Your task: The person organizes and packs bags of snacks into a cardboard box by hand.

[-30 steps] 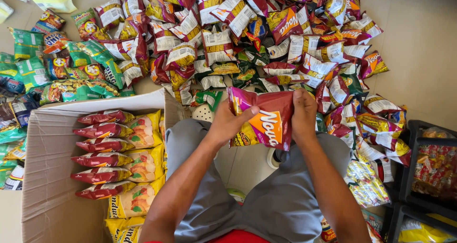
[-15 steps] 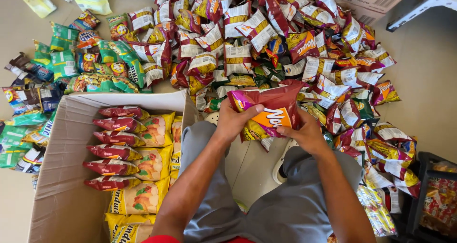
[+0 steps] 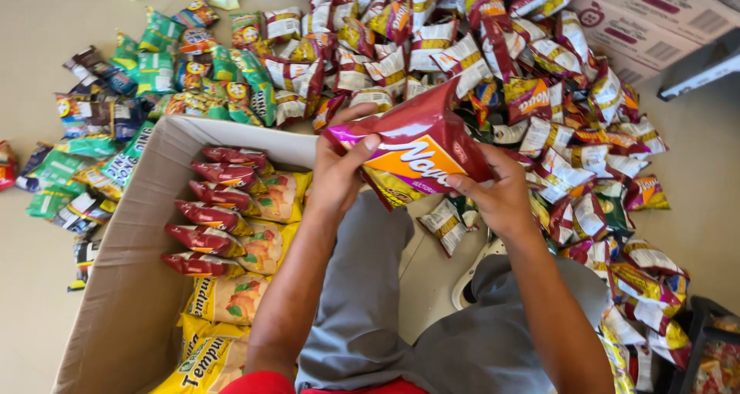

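While most snack bags still lie loose on the floor [image 3: 709, 209], the cardboard box [image 3: 127, 301] looks roughly half filled.
Rows of red and yellow bags [image 3: 231, 232] are packed; the left hand [image 3: 339, 174] and right hand [image 3: 501, 197] pinch a maroon chip bag [image 3: 412, 151] in their fingers, above the lap beside the box.

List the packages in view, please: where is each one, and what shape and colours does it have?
Snack bag: held between left hand and right hand; dark red pouch, orange panel.
Cardboard box: lower left; open, brown.
Red bags: stacked row inside the box.
Yellow bags: in the box, beside and below the red ones.
Green bags: floor, upper left.
Red-and-white bags: heap ahead and to the right.
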